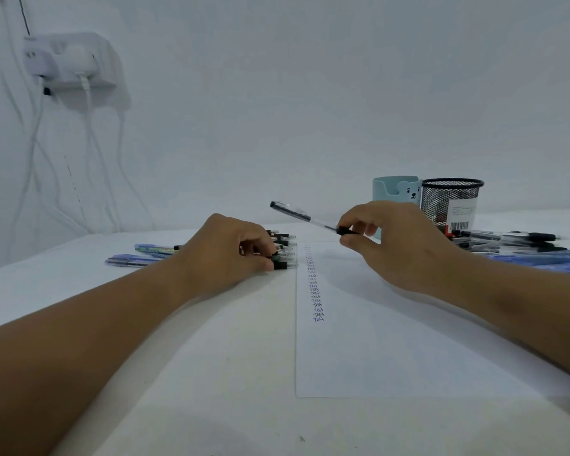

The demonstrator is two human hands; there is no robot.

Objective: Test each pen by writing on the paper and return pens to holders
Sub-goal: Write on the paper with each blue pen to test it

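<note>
My right hand [389,241] pinches a clear pen with a black grip and cap [305,216], lifted above the top of the paper, its capped end pointing up-left. The white paper [375,340] carries a column of blue "Test" words [315,284] down its left side. My left hand [231,248] rests on a row of black-grip pens [285,250] just left of the paper, fingers curled round them. A light blue bear holder [396,192] and a black mesh holder [452,200] stand at the back right.
More pens lie in a pile [514,246] at the right beside the mesh holder. A few blue and purple pens [139,256] lie left of my left hand. A wall socket with white cables [69,65] hangs at the upper left.
</note>
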